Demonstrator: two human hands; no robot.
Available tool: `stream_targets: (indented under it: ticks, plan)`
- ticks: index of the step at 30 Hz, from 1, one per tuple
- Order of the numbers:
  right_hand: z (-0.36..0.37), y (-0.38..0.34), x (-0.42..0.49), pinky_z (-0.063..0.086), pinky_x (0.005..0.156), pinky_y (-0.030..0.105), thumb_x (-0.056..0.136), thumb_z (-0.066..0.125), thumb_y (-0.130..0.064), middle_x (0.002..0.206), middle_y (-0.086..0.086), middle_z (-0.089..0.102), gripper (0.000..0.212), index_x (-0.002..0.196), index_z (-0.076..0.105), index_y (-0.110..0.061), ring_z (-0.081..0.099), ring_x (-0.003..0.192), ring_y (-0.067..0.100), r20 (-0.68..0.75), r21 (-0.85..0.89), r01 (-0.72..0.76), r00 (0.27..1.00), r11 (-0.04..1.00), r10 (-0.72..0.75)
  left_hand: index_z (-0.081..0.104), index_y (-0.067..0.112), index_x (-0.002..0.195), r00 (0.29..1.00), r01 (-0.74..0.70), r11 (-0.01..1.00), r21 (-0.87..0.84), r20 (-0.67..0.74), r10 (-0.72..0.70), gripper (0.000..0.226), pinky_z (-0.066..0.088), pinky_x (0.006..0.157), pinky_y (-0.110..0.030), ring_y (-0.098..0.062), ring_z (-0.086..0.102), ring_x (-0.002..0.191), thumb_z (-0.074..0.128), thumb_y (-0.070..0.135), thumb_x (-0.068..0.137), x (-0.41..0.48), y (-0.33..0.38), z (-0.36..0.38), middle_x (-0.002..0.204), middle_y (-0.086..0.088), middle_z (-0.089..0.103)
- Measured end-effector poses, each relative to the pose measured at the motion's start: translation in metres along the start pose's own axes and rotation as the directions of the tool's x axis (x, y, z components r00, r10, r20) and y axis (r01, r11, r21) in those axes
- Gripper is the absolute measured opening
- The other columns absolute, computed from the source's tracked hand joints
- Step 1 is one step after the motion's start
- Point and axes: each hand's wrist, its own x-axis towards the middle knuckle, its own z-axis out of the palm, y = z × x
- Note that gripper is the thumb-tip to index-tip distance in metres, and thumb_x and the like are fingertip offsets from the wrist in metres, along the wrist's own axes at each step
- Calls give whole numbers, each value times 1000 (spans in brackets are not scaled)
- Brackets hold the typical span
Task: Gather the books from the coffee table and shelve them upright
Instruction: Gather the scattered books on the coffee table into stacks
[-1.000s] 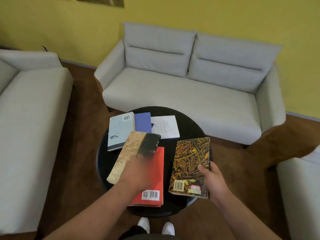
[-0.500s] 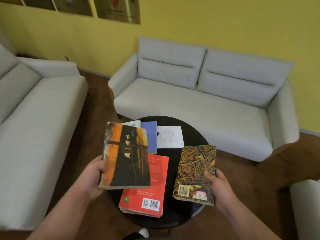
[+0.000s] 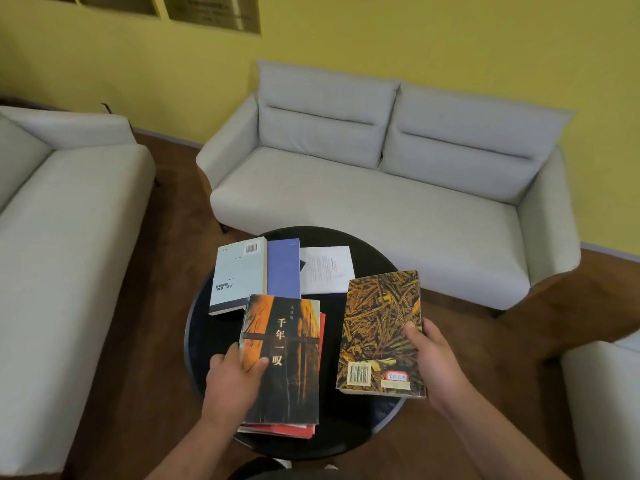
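A: What's on the left?
B: The left hand. Its grip pinches the dark orange book, titled 千年一叹, thumb on the cover, over a red book on the black worktop.
A: Farther back?
B: A pale book showing a barcode, a blue book, and a white book whose print is unreadable.
A: And right?
B: The right hand. Its grip holds the straw-patterned book, barcode and red sticker facing up, at the worktop's right edge.
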Motion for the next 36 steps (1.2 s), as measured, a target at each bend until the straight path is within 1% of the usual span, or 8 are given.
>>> stream_targets:
  ticks: [5, 9, 13, 20, 25, 29, 32, 36]
  plan:
    - [10, -17, -7, 60, 82, 51, 101, 55, -12, 110, 20, 76, 26, 127, 59, -13, 75, 95, 43, 132, 69, -106, 987, 992, 96, 54, 36, 111, 996, -52, 901, 430, -37, 75, 38, 49, 87, -40, -18, 64, 98, 47, 66, 89, 8, 6, -3, 101, 10, 67]
    - [35, -2, -6, 57, 90, 53, 101, 50, -7, 118, 27, 71, 28, 128, 57, -9, 70, 108, 46, 243, 62, -227, 948, 972, 206, 56, 28, 113, 991, 12, 994, 108, 135, -27, 32, 55, 80, -40, -16, 63, 92, 63, 48, 88, 20, 5, -9, 104, 4, 63]
    - [70, 36, -3, 54, 96, 54, 102, 48, -4, 118, 26, 72, 26, 126, 57, -7, 69, 111, 44, 232, -34, -301, 925, 953, 300, 49, 25, 119, 969, 70, 986, -150, 245, -32, 20, 46, 64, -25, -9, 62, 86, 56, 26, 100, 24, 6, -24, 98, 9, 59]
    - [92, 58, -2, 57, 77, 44, 99, 63, -24, 105, 24, 71, 21, 111, 64, -6, 71, 97, 41, 30, -260, -223, 971, 939, 239, 59, 19, 124, 891, 146, 947, -286, 455, 0, 28, 52, 70, -27, -15, 72, 91, 61, 15, 96, 37, 8, -40, 106, -2, 72]
    - [116, 65, 5, 52, 101, 58, 100, 62, -17, 106, 17, 77, 21, 114, 67, -4, 73, 101, 37, 40, -171, -276, 957, 946, 287, 49, 31, 136, 827, 307, 803, -510, 561, 41, 30, 56, 93, -47, -23, 75, 101, 39, 29, 108, 40, 7, -30, 114, -4, 76]
    - [131, 62, 7, 53, 100, 57, 101, 57, -9, 112, 17, 75, 17, 117, 63, -10, 72, 104, 36, 46, -79, -317, 946, 945, 321, 47, 34, 132, 837, 396, 724, -565, 547, -31, 29, 57, 84, -44, -28, 75, 95, 29, 29, 110, 41, 6, -25, 110, -8, 74]
    - [135, 63, 10, 56, 92, 53, 102, 55, -8, 112, 18, 75, 19, 120, 62, -10, 73, 103, 37, 59, -48, -331, 941, 942, 334, 36, 34, 151, 801, 486, 631, -605, 597, -45, 42, 57, 82, -44, -30, 75, 97, 30, 36, 109, 40, 4, -26, 118, -11, 71]
    - [150, 66, 7, 56, 93, 49, 101, 56, -11, 115, 10, 74, 26, 125, 58, -20, 72, 105, 31, 103, -102, -290, 948, 951, 301, 31, 36, 151, 783, 497, 647, -579, 621, -46, 42, 57, 80, -44, -33, 72, 101, 33, 35, 109, 45, 3, -29, 122, -11, 68]
